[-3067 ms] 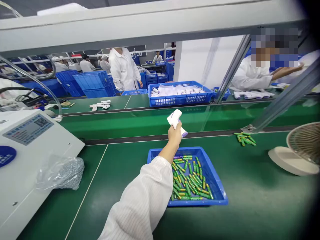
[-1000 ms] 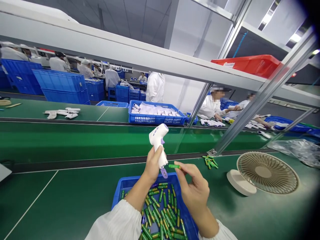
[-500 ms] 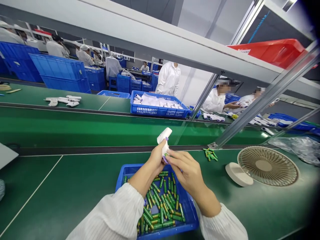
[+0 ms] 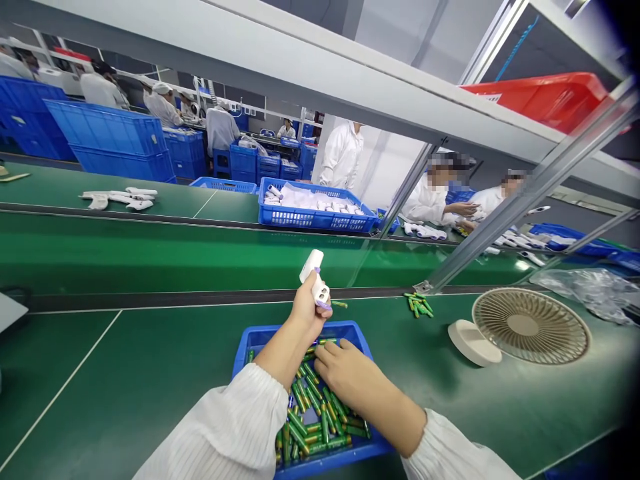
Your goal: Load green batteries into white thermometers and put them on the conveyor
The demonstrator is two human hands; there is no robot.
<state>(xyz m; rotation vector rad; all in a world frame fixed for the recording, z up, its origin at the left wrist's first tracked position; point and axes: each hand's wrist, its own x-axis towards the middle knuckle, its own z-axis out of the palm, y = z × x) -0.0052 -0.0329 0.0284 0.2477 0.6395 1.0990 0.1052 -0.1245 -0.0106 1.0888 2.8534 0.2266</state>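
My left hand [image 4: 306, 312] grips a white thermometer gun [image 4: 313, 275] with purple trim by its handle, raised above the far end of a blue tray [image 4: 249, 342]. A green battery [image 4: 341, 305] sticks out at the base of the handle. My right hand [image 4: 346, 372] reaches down into the tray, palm down, its fingers on the heap of green batteries [image 4: 315, 417]. Whether it has one pinched I cannot tell.
A small loose pile of green batteries [image 4: 419, 303] lies by a slanted metal post [image 4: 505, 213]. A white desk fan [image 4: 525, 330] lies at right, crumpled plastic film [image 4: 590, 290] beyond it. Across the green belt stand a blue basket [image 4: 315, 217] of white parts and several people in white coats.
My right hand pushed a green battery into the gun's handle base, then dropped away into the tray. The left hand turned the gun and keeps holding it up.
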